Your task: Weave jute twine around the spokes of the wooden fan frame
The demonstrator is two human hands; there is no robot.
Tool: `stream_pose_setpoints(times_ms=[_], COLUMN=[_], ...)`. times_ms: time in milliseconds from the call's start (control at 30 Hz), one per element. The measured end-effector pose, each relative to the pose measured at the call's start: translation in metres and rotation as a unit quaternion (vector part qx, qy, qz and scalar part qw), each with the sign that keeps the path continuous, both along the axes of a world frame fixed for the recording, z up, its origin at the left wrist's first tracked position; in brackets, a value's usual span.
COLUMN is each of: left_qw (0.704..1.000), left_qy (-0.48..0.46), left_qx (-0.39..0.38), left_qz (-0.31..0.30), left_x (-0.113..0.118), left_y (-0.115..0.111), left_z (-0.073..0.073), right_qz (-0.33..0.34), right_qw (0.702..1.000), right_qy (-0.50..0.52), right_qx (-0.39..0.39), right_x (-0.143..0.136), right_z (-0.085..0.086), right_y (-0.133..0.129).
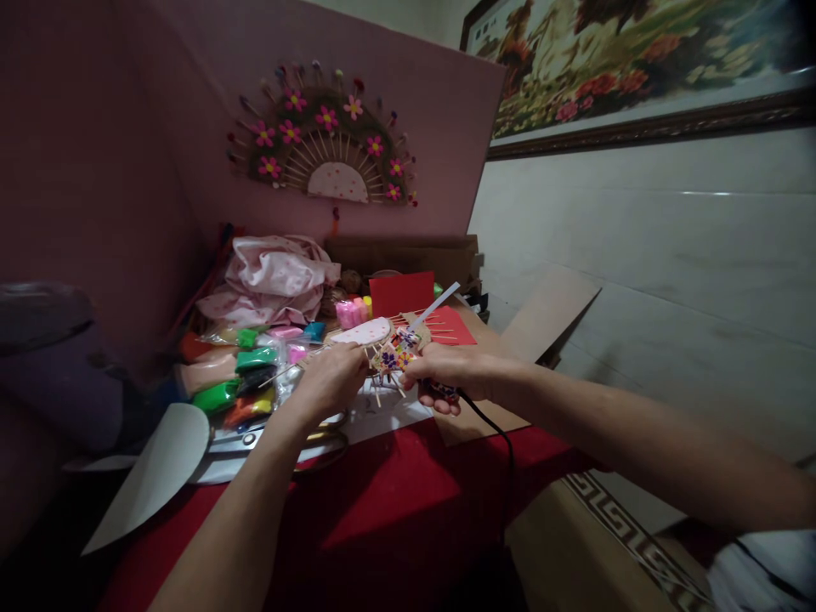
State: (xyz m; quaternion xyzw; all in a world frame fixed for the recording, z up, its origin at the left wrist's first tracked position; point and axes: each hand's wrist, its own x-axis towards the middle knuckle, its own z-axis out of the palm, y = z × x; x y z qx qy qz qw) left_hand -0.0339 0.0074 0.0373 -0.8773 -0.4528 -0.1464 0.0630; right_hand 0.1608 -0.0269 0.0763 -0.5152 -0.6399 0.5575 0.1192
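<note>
My right hand (pixel 446 374) is wrapped around a glue gun (pixel 401 347) with a colourful flower pattern. A whitish glue stick (pixel 435 306) juts up from its back, and a black cord (pixel 501 425) hangs from the handle. My left hand (pixel 335 378) is closed on a small fan made of thin sticks, with a white, dotted half-round piece (pixel 363 331) at its centre. Sticks spread out on both sides of it, and the glue gun is over the fan, hiding part of it. Whether the nozzle touches the fan, I cannot tell.
Several bags of coloured clay (pixel 213 371) lie at the left, near large scissors (pixel 246 440). Pink fabric (pixel 274 276) is heaped behind them. Red card (pixel 401 293) stands at the back. A finished flowered fan (pixel 325 140) is mounted on the pink board. A red cloth (pixel 382 501) covers the front.
</note>
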Motion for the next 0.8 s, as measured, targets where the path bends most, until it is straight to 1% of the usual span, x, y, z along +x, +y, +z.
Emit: stream_pose_setpoints(times_ms=[133,300,467,667,800], left_qw=[1.0,1.0,1.0,1.0,1.0], left_qy=[0.003,0.011,0.016,0.019,0.022], left_qx=[0.0,-0.003,0.0,0.003,0.004], left_qz=[0.004,0.015,0.014,0.017,0.021], left_x=[-0.0002,0.0005,0.0009,0.002,0.0021], left_y=[-0.0003,-0.0012,-0.0019,-0.0021,-0.0022], left_z=[-0.0003,0.0009,0.0015,0.0022,0.0019], right_qz=[0.001,0.007,-0.001,0.016,-0.008], right_qw=[1.0,0.999,1.0,0.999,1.0], right_qy=[0.024,0.04,0.01,0.03,-0.004], right_qx=[0.012,-0.007,-0.017,-0.004,-0.019], right_x=[-0.0007,0.0017,0.0001,0.0017,-0.0016], right_z=[-0.001,-0.003,0.0003,-0.0018,0.0038], right_y=[0.0,0.0006,-0.0017,0.0004,-0.0034])
